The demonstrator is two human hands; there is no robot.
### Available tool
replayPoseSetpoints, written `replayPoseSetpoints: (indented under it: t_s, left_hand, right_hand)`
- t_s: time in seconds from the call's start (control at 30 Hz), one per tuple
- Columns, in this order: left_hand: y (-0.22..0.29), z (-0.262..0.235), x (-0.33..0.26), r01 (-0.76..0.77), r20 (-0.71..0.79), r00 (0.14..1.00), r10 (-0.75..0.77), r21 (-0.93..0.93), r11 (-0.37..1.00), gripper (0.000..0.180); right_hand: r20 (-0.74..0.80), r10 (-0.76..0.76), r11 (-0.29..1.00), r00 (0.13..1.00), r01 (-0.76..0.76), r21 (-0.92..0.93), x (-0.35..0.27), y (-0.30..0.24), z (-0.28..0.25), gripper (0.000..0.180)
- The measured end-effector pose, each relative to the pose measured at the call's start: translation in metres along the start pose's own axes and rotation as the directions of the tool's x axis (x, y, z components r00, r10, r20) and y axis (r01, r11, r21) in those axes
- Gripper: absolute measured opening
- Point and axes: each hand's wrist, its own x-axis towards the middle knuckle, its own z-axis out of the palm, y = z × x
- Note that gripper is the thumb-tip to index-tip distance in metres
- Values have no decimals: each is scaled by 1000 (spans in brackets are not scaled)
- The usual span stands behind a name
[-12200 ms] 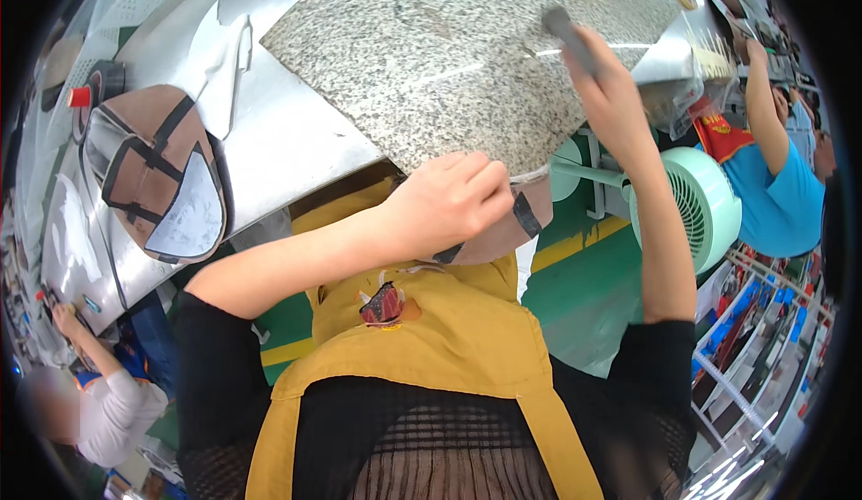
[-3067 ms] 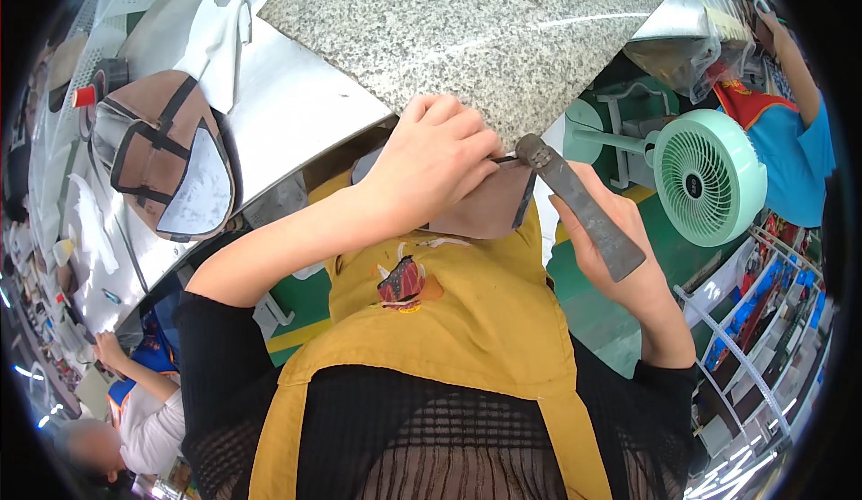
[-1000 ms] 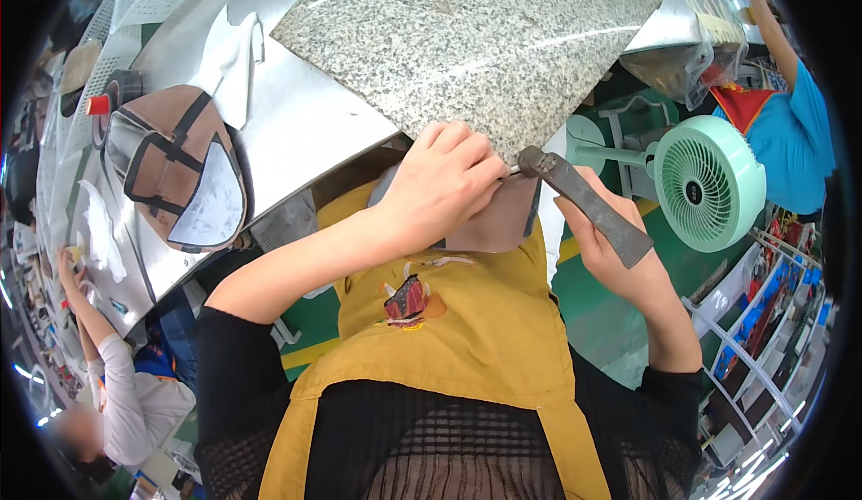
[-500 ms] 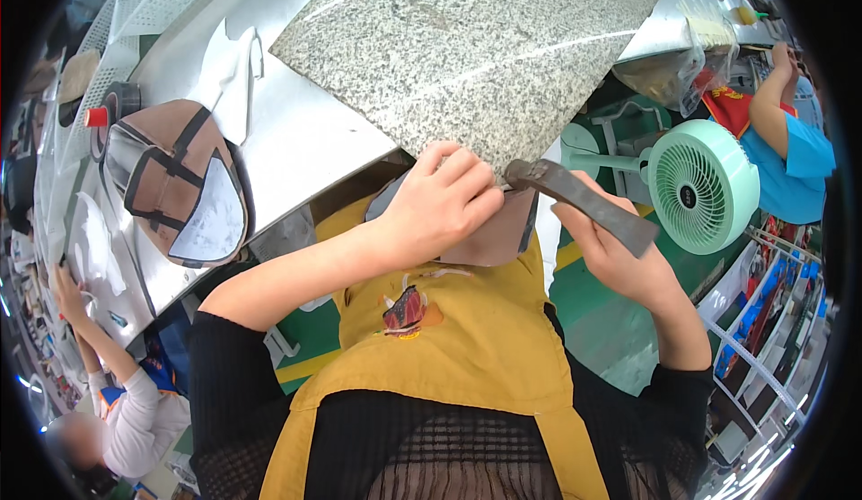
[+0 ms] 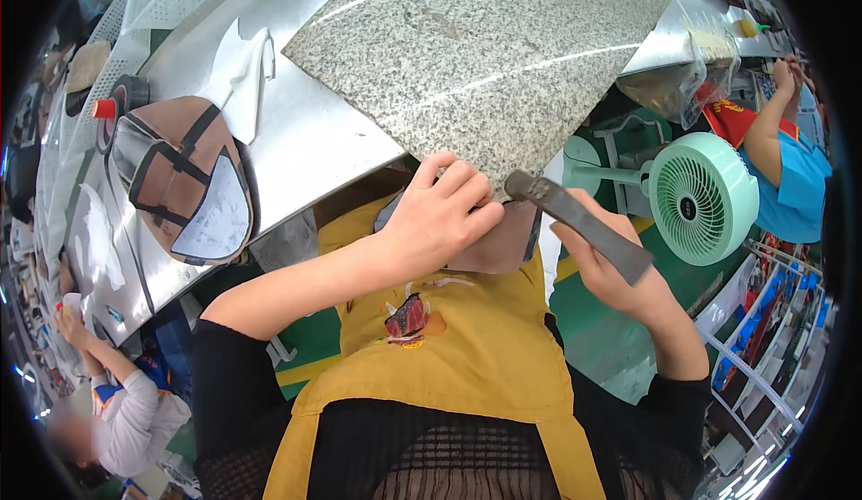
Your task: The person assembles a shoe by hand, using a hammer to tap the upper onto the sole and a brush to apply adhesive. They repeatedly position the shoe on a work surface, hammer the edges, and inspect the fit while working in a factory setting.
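Now your left hand (image 5: 440,217) pinches the brown leather piece (image 5: 498,244) below the granite slab's (image 5: 485,51) corner — right hand (image 5: 611,271) grips the hammer (image 5: 575,222), ready to tap squarely.

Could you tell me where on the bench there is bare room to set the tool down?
The granite slab is bare across its middle. A metal strip lies free between the slab and the white cloth. The left side is crowded: shoe upper, tape roll.

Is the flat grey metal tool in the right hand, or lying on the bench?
In hand: the right hand grips the flat grey metal tool, raised off the bench.
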Motion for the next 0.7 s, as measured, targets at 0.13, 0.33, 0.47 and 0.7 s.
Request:
replayPoseSetpoints:
  t_s: [0.13, 0.33, 0.47, 0.7]
  left_hand:
    - [-2, 3, 0, -73, -40, 997, 73, 5, 997, 12]
    - [1, 6, 0, 122, -39, 991, -128, -128, 984, 15]
    - [7, 3, 0, 219, -9, 976, -220, -51, 974, 17]
    - [7, -8, 2, 342, 174, 936, -307, -235, 910, 7]
  right_hand:
    - [86, -84, 981, 993, 98, -168, -3, 1, 2, 46]
    - [128, 58, 982, 990, -33, -185, -4, -9, 7, 31]
    - [13, 34, 998, 999, -33, -62, -7, -7, 13, 15]
    - [71, 292, 942, 954, -299, 150, -22, 13, 4, 14]
